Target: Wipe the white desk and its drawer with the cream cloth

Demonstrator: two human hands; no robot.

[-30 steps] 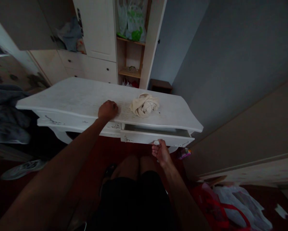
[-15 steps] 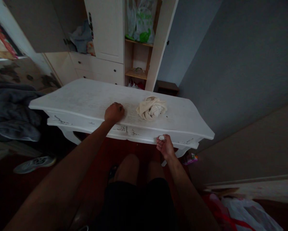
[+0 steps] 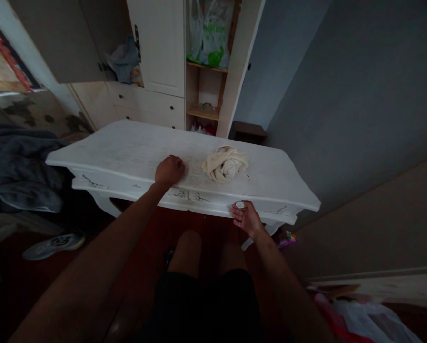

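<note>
My left hand [image 3: 169, 170] rests as a fist on the top of the white dressing table [image 3: 134, 143]. A small dark spot shows at its curled fingers; whether it is an object or a shadow I cannot make out. To the right of that hand lies a crumpled cream cloth [image 3: 224, 164]. My right hand [image 3: 248, 219] is at the front of the right drawer [image 3: 218, 200], palm up, its fingers and thumb around the white drawer knob [image 3: 240, 205]. The drawer looks closed.
Behind the table stands a white wardrobe [image 3: 165, 47] with an open door [image 3: 243, 62] and plastic bags [image 3: 215, 38] on a shelf. Dark clothes [image 3: 20, 162] are heaped at the left. A shoe [image 3: 54, 245] lies on the floor. The grey wall [image 3: 359, 95] bounds the right side.
The view has shifted slightly, so everything sits a little lower. Both hands stay where they were, the left on the tabletop and the right at the drawer knob.
</note>
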